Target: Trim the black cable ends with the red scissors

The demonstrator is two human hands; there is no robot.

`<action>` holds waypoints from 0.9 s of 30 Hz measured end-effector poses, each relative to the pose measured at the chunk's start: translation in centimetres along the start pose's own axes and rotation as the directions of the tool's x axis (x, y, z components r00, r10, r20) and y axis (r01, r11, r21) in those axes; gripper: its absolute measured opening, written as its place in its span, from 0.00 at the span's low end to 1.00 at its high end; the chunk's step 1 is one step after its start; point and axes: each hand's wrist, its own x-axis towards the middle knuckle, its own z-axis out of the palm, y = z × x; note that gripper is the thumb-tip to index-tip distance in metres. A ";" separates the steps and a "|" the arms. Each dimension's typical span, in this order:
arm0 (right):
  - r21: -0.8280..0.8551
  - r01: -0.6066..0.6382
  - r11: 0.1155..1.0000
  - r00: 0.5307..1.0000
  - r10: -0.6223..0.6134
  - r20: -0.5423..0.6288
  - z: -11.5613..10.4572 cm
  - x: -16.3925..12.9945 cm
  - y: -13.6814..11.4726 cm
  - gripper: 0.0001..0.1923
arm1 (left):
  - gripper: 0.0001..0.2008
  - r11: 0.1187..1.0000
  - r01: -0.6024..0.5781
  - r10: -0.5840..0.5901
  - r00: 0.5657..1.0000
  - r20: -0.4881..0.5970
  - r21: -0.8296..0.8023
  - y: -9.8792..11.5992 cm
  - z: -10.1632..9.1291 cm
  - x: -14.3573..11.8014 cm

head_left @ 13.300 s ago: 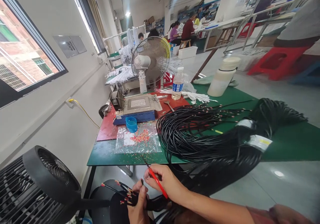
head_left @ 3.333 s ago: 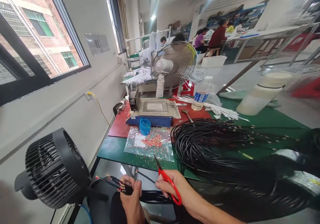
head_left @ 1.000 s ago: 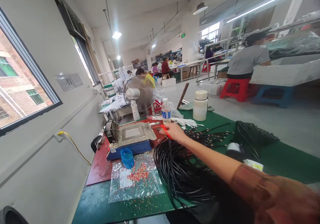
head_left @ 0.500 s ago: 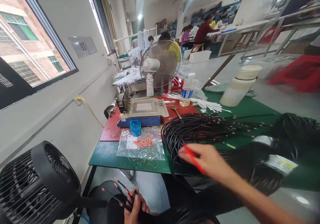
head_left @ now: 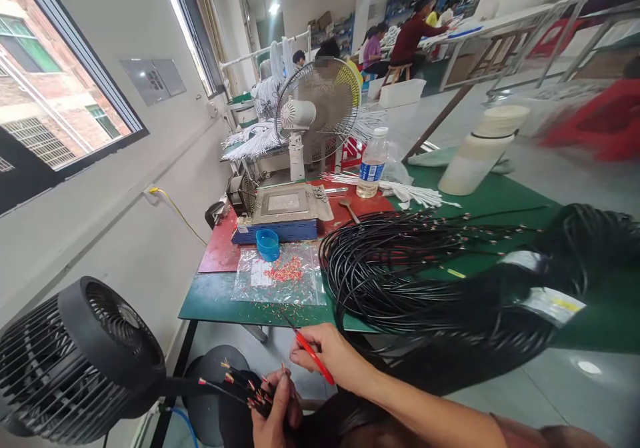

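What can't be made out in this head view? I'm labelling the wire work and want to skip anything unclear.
- Left hand: palm and wrist cut off by the bottom edge; how many black cable ends it holds is too small to count.
- Red-handled scissors: handles hidden inside the right hand.
- Water bottle: label text too small to read.
- White container and the red stool behind it: blurred.

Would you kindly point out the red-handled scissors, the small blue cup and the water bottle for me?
red-handled scissors (head_left: 316, 360), head view, on the red handle in the right hand.
small blue cup (head_left: 267, 244), head view, on its outer wall.
water bottle (head_left: 372, 168), head view, on its blue label.
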 end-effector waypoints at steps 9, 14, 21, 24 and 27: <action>-0.559 0.115 0.821 0.984 -0.018 0.176 -1.2 -2.4 0.5 0.23 | 0.12 0.999 0.006 -0.012 0.993 -0.116 -0.048 0.7 -0.1 -0.1; -0.599 0.155 0.786 0.974 -0.019 0.227 -1.1 -2.5 1.1 0.25 | 0.14 0.998 0.027 -0.020 0.992 -0.128 0.048 0.7 -0.2 0.3; -0.574 0.134 0.808 0.968 0.017 0.251 -1.6 -1.9 1.0 0.27 | 0.21 0.991 0.032 -0.001 0.973 -0.229 0.131 1.1 0.3 0.2; -0.579 0.143 0.803 0.968 0.009 0.252 -1.7 -1.8 0.9 0.27 | 0.20 0.992 0.028 0.004 0.968 -0.253 0.122 1.3 0.7 0.0; -0.559 0.150 0.815 0.969 -0.010 0.245 -1.6 -1.8 0.9 0.27 | 0.21 0.992 0.039 -0.007 0.968 -0.250 0.121 1.2 0.8 0.1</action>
